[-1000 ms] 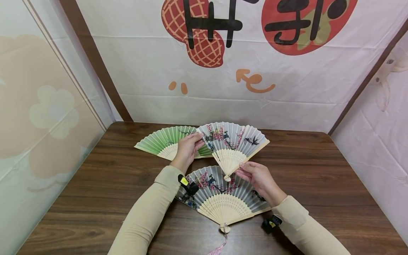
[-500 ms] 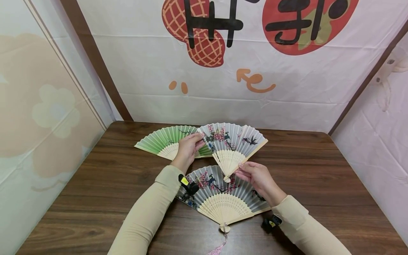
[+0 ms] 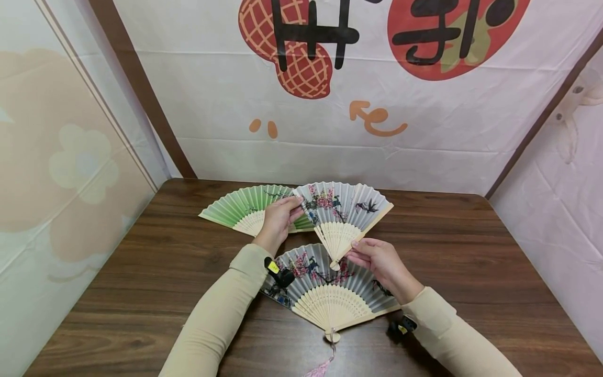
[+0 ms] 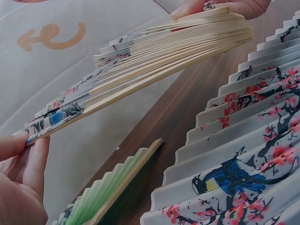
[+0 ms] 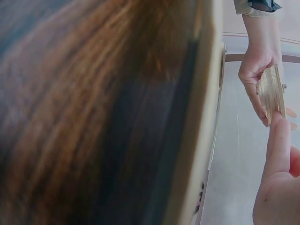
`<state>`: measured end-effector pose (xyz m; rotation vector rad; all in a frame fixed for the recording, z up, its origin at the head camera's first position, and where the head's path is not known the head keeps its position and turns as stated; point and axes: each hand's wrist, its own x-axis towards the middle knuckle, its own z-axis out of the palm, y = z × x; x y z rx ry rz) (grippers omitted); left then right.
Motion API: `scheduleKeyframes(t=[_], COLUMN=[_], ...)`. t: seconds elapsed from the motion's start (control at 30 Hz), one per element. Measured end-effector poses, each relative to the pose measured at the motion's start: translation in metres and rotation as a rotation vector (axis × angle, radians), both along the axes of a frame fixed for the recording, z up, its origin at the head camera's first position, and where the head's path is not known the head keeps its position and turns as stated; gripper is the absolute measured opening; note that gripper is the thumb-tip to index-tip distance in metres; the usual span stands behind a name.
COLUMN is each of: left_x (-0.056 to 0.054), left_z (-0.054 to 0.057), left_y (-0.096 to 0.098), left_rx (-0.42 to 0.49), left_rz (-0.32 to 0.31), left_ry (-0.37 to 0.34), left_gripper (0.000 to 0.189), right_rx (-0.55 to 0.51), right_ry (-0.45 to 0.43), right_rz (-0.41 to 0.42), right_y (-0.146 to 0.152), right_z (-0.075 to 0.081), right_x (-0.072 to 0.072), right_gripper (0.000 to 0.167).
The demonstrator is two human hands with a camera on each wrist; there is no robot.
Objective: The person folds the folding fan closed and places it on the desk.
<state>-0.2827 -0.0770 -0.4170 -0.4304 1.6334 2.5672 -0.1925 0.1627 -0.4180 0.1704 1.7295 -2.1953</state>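
Note:
A pale grey folding fan (image 3: 330, 204) printed with pink blossoms and a dark bird is held partly spread above the table. My left hand (image 3: 279, 219) pinches its left outer edge near the top; the left wrist view shows thumb and fingers on that end of the fan (image 4: 70, 110). Lower on the opposite side, my right hand (image 3: 379, 264) pinches the wooden guard stick close to the pivot. Below lies a second grey blossom fan (image 3: 334, 303), widely spread, partly covered by the held fan and both hands. Behind my left hand, a green fan (image 3: 235, 207) lies open.
A pink tassel (image 3: 320, 368) hangs from the lower grey fan's pivot toward the near edge. The brown wooden table (image 3: 471, 251) reaches back to a white printed curtain (image 3: 424, 141), with more curtains at both sides.
The right edge of the held fan has come slightly left and down with my right hand, so its spread is a little narrower. My left hand stays nearly still.

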Motion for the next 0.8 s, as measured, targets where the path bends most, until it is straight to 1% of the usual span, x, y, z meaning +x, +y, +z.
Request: scheduleKeyframes(t=[0.2,0.6,0.8], left_x=[0.001,0.0017,0.0018], left_z=[0.0005,0.001,0.0002], left_y=[0.0001,0.0008,0.0011], left_rx=[-0.013,-0.007,-0.025], left_rz=[-0.009,-0.02,-0.024], left_ry=[-0.004,0.005,0.005], left_gripper=[0.03,0.032,0.03], right_rx=[0.007,0.016,0.016], right_ry=[0.004,0.004,0.0], right_rz=[0.011,0.029,0.039], right_y=[0.0004,-0.0009,-0.001], right_z=[0.0004,0.0014,0.0008], right_x=[0.0008,0.0017,0.0016], right_gripper=[0.027,0.025,0.024])
